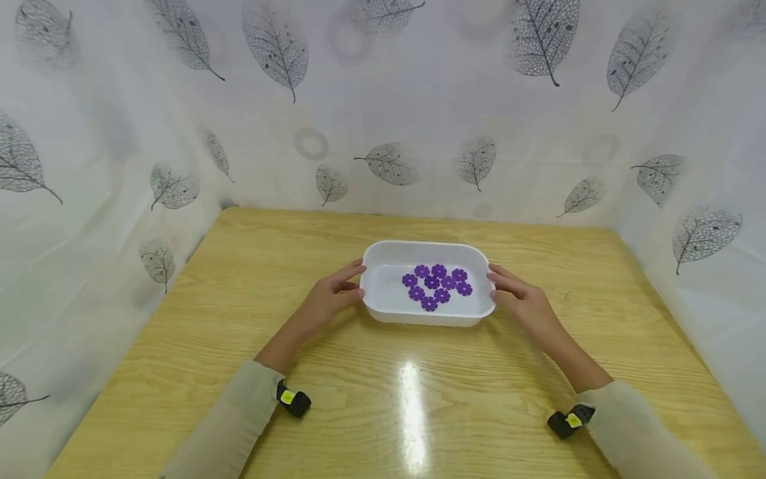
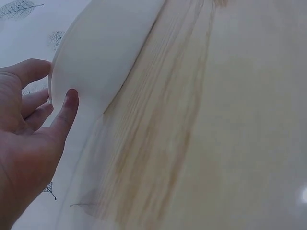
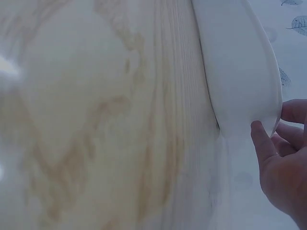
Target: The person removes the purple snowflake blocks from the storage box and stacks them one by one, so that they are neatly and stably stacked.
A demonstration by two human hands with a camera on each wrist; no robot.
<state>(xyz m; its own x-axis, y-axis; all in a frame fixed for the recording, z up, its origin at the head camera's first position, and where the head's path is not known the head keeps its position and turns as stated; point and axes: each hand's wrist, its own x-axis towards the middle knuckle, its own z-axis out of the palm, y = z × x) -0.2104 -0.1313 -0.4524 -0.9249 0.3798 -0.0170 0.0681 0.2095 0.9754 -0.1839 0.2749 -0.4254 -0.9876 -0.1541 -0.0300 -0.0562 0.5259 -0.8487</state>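
A white plastic tray (image 1: 383,309) with rounded corners sits on the wooden table. Inside it lie several purple flower-shaped pieces (image 1: 429,304), mostly towards its middle and right. At the tray's left end, my left hand (image 1: 326,297) holds the rim; in the left wrist view, the thumb of the left hand (image 2: 36,124) presses the outer wall while the fingers reach the end. My right hand (image 1: 526,306) grips the opposite end. The right wrist view has that hand (image 3: 285,163) with its thumb against the outer wall and fingers at the rim, their tips partly hidden.
The yellowish wooden table (image 1: 335,412) reaches back to a white curtain (image 1: 419,120) printed with dark leaves, which also hangs along both sides. A bright light reflection (image 1: 413,419) shows on the tabletop in front of the tray.
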